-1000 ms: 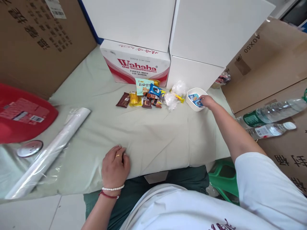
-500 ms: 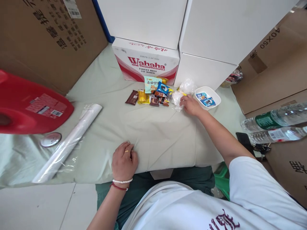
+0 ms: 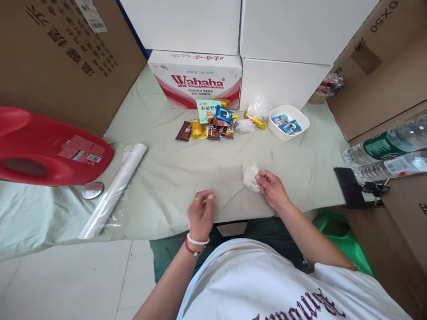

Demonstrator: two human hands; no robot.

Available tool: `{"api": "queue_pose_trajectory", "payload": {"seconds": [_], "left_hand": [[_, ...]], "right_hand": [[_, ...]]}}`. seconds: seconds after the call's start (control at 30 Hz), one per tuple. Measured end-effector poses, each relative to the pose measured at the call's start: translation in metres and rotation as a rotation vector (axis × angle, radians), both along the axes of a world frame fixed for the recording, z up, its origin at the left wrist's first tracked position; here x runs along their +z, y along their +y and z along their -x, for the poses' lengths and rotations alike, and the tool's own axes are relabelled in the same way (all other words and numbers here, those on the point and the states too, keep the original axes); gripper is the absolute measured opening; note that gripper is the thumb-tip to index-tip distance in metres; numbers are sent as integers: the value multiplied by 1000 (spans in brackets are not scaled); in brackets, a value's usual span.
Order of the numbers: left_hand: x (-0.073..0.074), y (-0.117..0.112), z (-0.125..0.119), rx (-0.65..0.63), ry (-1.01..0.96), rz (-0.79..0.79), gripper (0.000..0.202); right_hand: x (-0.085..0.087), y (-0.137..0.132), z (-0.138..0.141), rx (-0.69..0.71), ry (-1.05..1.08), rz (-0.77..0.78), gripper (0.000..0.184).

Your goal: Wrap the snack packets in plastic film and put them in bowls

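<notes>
We hold a crumpled whitish piece (image 3: pixel 251 178), apparently thin plastic, over the near part of the cloth-covered counter (image 3: pixel 187 171); whether it touches the cloth we cannot tell. Our right hand (image 3: pixel 271 191) has its grip closed on one edge, thumb against fingers. The step in hand looks to us like handling this piece in front of our body, and the next move calls for a light pinch, since something so flimsy would easily bunch or slip. Our left hand (image 3: pixel 202 211) is loosely curled near the counter's edge, well apart from the piece; we see nothing in its grip and cannot tell whether its fingertips meet.

Beyond, a white bowl (image 3: pixel 272 130) contains blue packets (image 3: pixel 291 127), at least two, lying flat. Just beside it, a clear plastic bundle (image 3: pixel 258 108) touches a yellow wrapper. Further left, a snack pile (image 3: pixel 213 131) lies before the Wahaha carton (image 3: pixel 200 82), whose contents are hidden. At the far left we have a red jug (image 3: pixel 60 153); what it contains, we cannot see.
</notes>
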State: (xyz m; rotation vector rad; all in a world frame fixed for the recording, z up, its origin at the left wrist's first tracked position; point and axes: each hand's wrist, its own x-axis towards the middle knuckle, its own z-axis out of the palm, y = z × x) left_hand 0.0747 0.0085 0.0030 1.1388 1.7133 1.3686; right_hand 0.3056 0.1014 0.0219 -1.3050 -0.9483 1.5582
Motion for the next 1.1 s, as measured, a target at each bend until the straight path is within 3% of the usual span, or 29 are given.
{"api": "queue_pose_trajectory", "payload": {"seconds": [0.07, 0.2, 0.33, 0.47, 0.6, 0.73, 0.83, 0.93, 1.1], "left_hand": [[6, 8, -31, -164, -287, 85, 34], [10, 27, -62, -153, -489, 181, 45], [7, 32, -53, -48, -729, 211, 45], [7, 25, -37, 71, -850, 172, 48], [13, 18, -32, 44, -921, 164, 46], [19, 14, -39, -75, -916, 189, 38], [18, 13, -41, -97, -861, 162, 34], [14, 13, -32, -49, -891, 144, 33], [16, 9, -11, -30, -1084, 163, 35]], "right_hand": [[-4, -23, 9, 37, -15, -4, 40], [-3, -40, 18, 106, -1, -45, 38], [-2, -31, 9, 23, 47, -56, 39], [-7, -27, -1, 27, 98, 20, 41], [-6, -29, 2, 16, 141, 35, 43], [0, -29, 12, 198, 231, 66, 61], [1, -26, 16, 343, 229, 60, 54], [0, -22, 13, 253, 171, 42, 42], [-1, -21, 7, 108, 132, 8, 40]]}}
